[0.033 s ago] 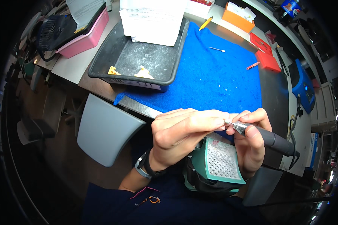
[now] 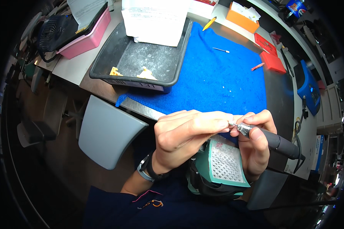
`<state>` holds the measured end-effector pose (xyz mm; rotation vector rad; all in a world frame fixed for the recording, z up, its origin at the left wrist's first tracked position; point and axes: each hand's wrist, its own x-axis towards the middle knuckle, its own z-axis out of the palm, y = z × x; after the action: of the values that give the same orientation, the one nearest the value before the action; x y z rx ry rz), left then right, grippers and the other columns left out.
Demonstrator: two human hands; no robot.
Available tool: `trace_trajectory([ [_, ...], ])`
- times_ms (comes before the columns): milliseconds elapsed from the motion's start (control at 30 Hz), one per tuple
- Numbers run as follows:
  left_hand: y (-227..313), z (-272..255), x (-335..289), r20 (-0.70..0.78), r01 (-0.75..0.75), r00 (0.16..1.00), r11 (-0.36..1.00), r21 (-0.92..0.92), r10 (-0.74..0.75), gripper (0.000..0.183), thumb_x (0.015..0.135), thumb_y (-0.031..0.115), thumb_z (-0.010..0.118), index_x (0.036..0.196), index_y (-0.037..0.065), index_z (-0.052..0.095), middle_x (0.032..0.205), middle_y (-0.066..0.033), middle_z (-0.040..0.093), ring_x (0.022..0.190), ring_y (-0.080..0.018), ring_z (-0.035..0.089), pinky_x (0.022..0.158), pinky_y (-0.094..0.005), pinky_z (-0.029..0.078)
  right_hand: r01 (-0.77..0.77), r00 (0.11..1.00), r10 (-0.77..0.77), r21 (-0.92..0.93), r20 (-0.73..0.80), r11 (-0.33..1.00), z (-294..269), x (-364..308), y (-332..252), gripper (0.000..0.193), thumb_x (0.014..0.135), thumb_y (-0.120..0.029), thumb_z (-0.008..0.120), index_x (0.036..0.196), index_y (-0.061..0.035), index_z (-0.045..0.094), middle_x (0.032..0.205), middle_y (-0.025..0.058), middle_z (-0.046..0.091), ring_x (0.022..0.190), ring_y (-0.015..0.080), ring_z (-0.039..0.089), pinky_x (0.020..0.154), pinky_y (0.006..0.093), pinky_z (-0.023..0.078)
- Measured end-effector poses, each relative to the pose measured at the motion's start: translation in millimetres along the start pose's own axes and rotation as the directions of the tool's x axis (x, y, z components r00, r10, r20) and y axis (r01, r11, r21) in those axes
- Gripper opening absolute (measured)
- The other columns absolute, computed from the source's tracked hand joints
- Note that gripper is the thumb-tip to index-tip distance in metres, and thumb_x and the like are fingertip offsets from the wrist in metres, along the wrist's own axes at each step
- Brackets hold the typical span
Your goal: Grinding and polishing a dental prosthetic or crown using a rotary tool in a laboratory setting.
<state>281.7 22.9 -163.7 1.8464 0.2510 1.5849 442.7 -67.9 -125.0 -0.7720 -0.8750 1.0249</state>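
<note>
Both hands meet above the blue towel's near edge. My left hand (image 2: 183,131) is closed, fingertips pinched round a small whitish piece (image 2: 231,123); it is too small and covered to name. My right hand (image 2: 258,147) wraps round a dark rotary handpiece (image 2: 283,144) with a metal nose, pen-like. A thin bit points left from that nose to the whitish piece and appears to touch it. Beneath the hands sits a teal box with a perforated pale grille (image 2: 226,166). The blue towel (image 2: 218,72) carries tiny white crumbs.
Left of the towel's middle, a black tray (image 2: 176,76) holds yellowish cast pieces (image 2: 146,74) and a paper sheet (image 2: 156,23). A thin bit (image 2: 221,50), a red stick (image 2: 257,66) and a yellow tool (image 2: 209,23) lie around. Red boxes (image 2: 273,63) and a blue unit (image 2: 309,87) stand right.
</note>
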Motion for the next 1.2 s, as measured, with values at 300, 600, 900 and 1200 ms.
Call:
trace_trajectory([
  [300, -1, 0, -1, -0.006, 0.001, 1.0, 1.0, 0.007, -0.001, 0.027, 0.08, -0.008, 0.084, 0.103, 0.0, 0.073, 0.098, -0.0197, 0.08, 0.088, -0.0289, 0.08, 0.072, -0.0328, 0.064, -0.005, 1.0, 0.005, 0.0, -0.003, 1.0, 0, 0, 0, 0.014, 0.094, -0.003, 0.062, 0.105, 0.0047, 0.061, 0.098, 0.0234, 0.07, 0.092, 0.0254, 0.07, 0.091, 0.0401, 0.056],
  [600, 1, -2, 0, 0.015, 0.017, 1.0, 1.0, -0.009, -0.017, 0.026, 0.081, -0.009, 0.083, 0.104, 0.0, 0.073, 0.099, -0.0202, 0.08, 0.088, -0.0286, 0.08, 0.072, -0.0327, 0.064, -0.001, 0.999, 0.001, 0.013, 0.043, 1.0, -1, 1, 0, 0.014, 0.094, -0.002, 0.061, 0.106, 0.0054, 0.06, 0.098, 0.0244, 0.071, 0.092, 0.0262, 0.07, 0.09, 0.0407, 0.057],
  [900, 3, 1, 3, 0.008, 0.045, 0.999, 0.999, -0.03, -0.045, 0.027, 0.082, -0.009, 0.083, 0.104, 0.0, 0.073, 0.102, -0.0208, 0.079, 0.089, -0.0272, 0.08, 0.073, -0.0316, 0.064, 0.004, 1.0, -0.006, 0.046, 0.026, 0.999, -2, 2, 0, 0.016, 0.095, -0.004, 0.06, 0.107, 0.0053, 0.059, 0.095, 0.0227, 0.071, 0.094, 0.0286, 0.071, 0.093, 0.0431, 0.057],
  [1200, 6, 0, 2, -0.002, 0.106, 0.994, 0.994, -0.013, -0.106, 0.028, 0.081, -0.009, 0.084, 0.105, -0.001, 0.072, 0.101, -0.0203, 0.079, 0.092, -0.0292, 0.08, 0.079, -0.0353, 0.066, 0.025, 1.0, -0.025, 0.043, -0.001, 0.999, -1, 1, 2, 0.016, 0.095, -0.005, 0.06, 0.107, 0.0057, 0.059, 0.095, 0.0231, 0.071, 0.093, 0.0279, 0.071, 0.092, 0.0429, 0.057],
])
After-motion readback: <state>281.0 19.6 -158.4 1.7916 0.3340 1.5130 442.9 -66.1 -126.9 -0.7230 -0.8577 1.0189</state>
